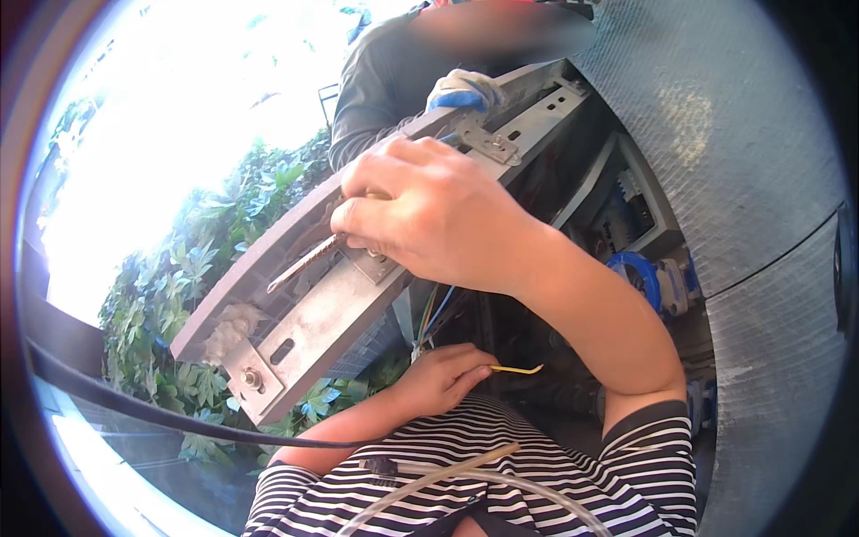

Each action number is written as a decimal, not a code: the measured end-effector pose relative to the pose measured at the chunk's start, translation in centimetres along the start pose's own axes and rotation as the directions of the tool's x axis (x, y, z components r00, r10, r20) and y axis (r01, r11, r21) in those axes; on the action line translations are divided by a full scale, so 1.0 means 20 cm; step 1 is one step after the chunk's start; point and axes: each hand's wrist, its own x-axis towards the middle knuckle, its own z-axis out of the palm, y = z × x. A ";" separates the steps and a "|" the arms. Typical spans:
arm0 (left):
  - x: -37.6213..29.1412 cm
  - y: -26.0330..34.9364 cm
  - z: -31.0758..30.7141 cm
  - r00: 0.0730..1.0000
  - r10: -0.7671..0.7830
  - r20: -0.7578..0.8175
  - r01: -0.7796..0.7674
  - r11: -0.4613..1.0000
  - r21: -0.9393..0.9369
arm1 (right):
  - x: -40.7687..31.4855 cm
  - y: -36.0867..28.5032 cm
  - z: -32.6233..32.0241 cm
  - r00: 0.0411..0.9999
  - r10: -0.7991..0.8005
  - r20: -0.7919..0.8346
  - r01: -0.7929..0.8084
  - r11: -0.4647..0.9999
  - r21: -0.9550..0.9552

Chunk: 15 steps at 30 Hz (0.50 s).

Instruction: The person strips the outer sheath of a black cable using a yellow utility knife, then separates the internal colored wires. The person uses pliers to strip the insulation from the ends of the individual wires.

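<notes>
My right hand point(423, 208) grips a slim metal tool, probably a screwdriver, whose rusty shaft point(305, 264) slants down to the left. Its handle is mostly hidden by my fingers. Beneath that hand runs a slotted metal channel point(329, 305) with bolted brackets, fixed along a panel point(248, 272) that is tilted up. Lower down, close to my striped shirt, my left hand point(446, 379) pinches a yellow insulated wire point(517, 369) with a bent end pointing right. Green and blue wires point(436, 312) come down behind the left hand.
Across the panel, a co-worker's gloved hand point(466, 90) holds its upper edge. A blue flanged pipe fitting point(634, 278) and an open metal box point(634, 208) sit in the dark recess. Clear tubing point(429, 480) crosses my shirt; a black cable point(194, 423) passes at left. Leafy plants point(154, 295) grow beyond.
</notes>
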 end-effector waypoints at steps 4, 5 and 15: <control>-0.02 -0.02 0.00 0.996 0.082 -0.042 -0.083 0.996 -0.012 | 0.02 0.06 -0.03 0.978 0.100 -0.181 -0.051 0.965 0.258; -0.02 -0.03 0.00 0.996 0.087 -0.037 -0.087 0.996 -0.017 | 0.03 0.08 -0.08 0.962 0.154 -0.225 -0.081 0.949 0.305; -0.01 -0.04 -0.05 0.999 0.032 0.037 -0.030 0.998 -0.055 | -0.06 0.24 -0.35 0.877 0.340 -0.339 -0.083 0.803 0.591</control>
